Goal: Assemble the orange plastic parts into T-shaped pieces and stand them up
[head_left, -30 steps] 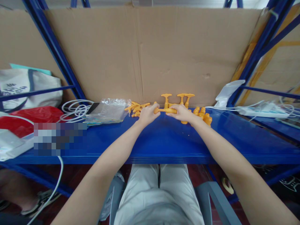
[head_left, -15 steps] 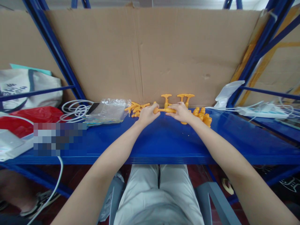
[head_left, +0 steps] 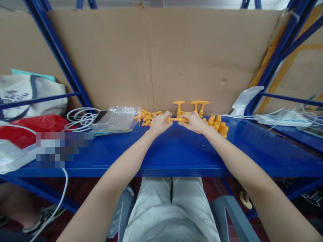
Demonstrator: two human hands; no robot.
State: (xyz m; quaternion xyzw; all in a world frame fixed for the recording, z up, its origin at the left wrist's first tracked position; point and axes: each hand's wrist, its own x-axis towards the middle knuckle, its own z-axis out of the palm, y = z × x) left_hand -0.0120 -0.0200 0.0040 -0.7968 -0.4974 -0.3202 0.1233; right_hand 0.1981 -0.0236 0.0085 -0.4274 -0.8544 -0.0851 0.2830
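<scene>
Over the back of the blue shelf, both my hands work on orange plastic parts. My left hand (head_left: 159, 124) is closed round the handle end of an orange screw (head_left: 174, 119), whose threaded shaft lies level between the hands. My right hand (head_left: 193, 121) grips an orange plastic sleeve (head_left: 183, 120) on the shaft's other end; its fingers partly cover it. Behind my hands stand several orange T-handled pieces (head_left: 179, 107). Loose orange handle parts (head_left: 145, 117) lie in a pile beside my left hand. Several hollow-looking orange pieces (head_left: 220, 127) are heaped right of my right hand.
Flat plastic-wrapped packs (head_left: 116, 121) and coiled white cable (head_left: 82, 119) lie to the left on the blue shelf (head_left: 174, 154). A cardboard sheet (head_left: 189, 57) closes off the back. White plastic (head_left: 243, 102) stands at the right post. Another person's leg shows low at left.
My right hand's fingers have shifted slightly round the sleeve, and the hand sits a little further left. The left hand has barely moved and still holds the screw.
</scene>
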